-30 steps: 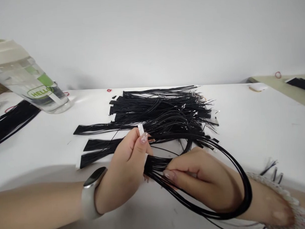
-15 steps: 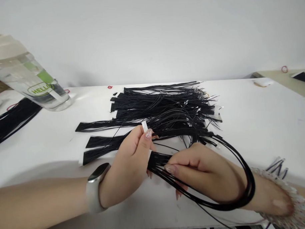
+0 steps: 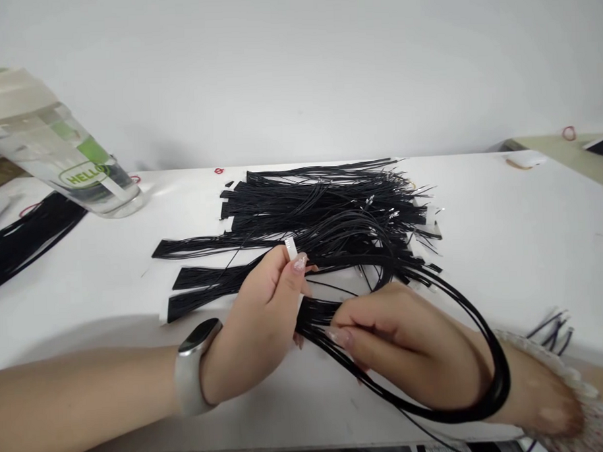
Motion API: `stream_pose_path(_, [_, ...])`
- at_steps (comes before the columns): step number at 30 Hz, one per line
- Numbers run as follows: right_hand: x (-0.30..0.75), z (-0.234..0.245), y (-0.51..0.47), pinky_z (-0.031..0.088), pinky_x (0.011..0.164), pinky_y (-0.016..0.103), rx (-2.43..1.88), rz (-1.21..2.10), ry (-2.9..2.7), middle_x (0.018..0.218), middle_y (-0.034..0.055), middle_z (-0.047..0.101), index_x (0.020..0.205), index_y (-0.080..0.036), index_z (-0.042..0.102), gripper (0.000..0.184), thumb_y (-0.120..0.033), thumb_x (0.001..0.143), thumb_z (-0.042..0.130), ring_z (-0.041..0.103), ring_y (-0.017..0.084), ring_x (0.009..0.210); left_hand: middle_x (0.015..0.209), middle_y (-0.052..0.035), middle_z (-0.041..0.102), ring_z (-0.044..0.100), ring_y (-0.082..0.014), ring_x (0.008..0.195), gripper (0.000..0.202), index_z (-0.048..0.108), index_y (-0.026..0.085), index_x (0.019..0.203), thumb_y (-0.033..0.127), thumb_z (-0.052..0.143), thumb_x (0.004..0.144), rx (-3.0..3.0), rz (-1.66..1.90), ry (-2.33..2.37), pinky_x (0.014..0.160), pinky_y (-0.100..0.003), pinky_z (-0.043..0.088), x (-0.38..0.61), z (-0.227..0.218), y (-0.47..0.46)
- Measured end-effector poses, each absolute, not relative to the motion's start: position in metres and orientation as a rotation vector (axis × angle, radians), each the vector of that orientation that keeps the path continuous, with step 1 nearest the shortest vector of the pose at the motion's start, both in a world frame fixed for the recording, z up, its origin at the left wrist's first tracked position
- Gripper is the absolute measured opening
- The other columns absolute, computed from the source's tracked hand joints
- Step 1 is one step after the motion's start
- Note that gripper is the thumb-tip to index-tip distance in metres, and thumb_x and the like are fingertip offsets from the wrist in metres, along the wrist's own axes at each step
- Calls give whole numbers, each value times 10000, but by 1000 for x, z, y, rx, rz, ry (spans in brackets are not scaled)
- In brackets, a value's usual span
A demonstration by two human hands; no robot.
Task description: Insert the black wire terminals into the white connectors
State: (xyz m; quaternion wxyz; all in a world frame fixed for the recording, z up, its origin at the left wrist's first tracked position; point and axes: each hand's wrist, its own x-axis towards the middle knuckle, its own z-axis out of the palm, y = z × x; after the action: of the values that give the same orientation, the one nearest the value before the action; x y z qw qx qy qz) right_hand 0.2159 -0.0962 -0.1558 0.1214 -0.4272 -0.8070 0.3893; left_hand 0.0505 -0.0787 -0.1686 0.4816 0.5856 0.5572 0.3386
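wires (image 3: 500,377), black and looped, are pinched by the left hand (image 3: 260,329) and right hand (image 3: 415,354) near the front edge of the worktop (image 3: 298,411).

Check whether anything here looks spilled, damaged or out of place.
Nothing looks spilled. One thin wire strays below the looped black wires, apart from the rest. The cup on the left looks tilted, perhaps just from lens distortion.
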Motion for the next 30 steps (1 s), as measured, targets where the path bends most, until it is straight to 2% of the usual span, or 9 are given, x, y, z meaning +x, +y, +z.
stream_pose_path(2, [217,-156,-97,202,420,183,-1205,954,-2459,473,-48,353,575,-141,399,329,-291,867,376,238,38,443,560,44,432,404,-57,453,323,386,186,643,425,346,857,1415,833,1345,404,-154,348,50,-169,-79])
stream_pose_path(5, [219,-160,-99,209,445,205,-1197,738,-2530,502,-45,397,615,-155,433,317,-305,881,350,254,45,449,568,41,439,410,-62,451,318,392,188,648,427,349,853,1393,830,1346,395,-158,349,51,-168,-78])
stream_pose_path(11, [228,-161,-96,217,429,210,-1236,649,-2575,480,-48,392,622,-175,445,286,-299,870,374,284,50,429,574,40,434,414,-60,448,330,413,193,677,463,334,850,1392,783,1359,384,-147,353,51,-168,-76])
stream_pose_path(16, [257,-143,-79,345,502,202,-1177,517,-2637,640,-24,525,701,-198,543,185,-225,848,434,441,55,554,648,25,478,448,-62,467,348,429,194,689,486,323,845,1386,746,1387,383,-150,373,50,-169,-76])
stream_pose_path(20, [284,-125,-66,361,483,209,-1400,110,-2403,689,-9,582,692,-206,621,182,-338,788,540,488,54,570,717,12,517,465,-62,477,359,440,194,697,494,308,843,1374,714,1428,380,-153,381,49,-168,-76])
stream_pose_path(22, [297,-119,-62,366,508,232,-1595,-76,-2173,686,3,607,758,-197,659,186,-350,769,553,512,64,586,707,13,520,463,-63,474,357,439,193,686,491,315,841,1380,717,1435,376,-154,378,49,-167,-76])
stream_pose_path(25, [318,-114,-54,355,591,288,-1705,-370,-1990,852,48,617,903,-132,672,348,-399,806,471,528,96,740,617,26,476,453,-68,460,361,427,193,662,492,329,837,1385,733,1423,376,-154,380,49,-167,-76])
stream_pose_path(27, [331,-114,-49,307,605,343,-1800,-596,-2037,952,81,596,980,-95,659,518,-480,835,344,512,158,872,608,30,462,453,-64,452,371,418,189,647,497,332,835,1381,738,1415,372,-152,383,48,-167,-76])
stream_pose_path(30, [338,-115,-45,246,555,369,-2044,-743,-2119,857,108,611,953,-47,659,722,-540,844,143,521,236,883,680,23,489,453,-50,434,395,412,180,638,522,339,823,1329,736,1389,339,-149,377,48,-167,-77])
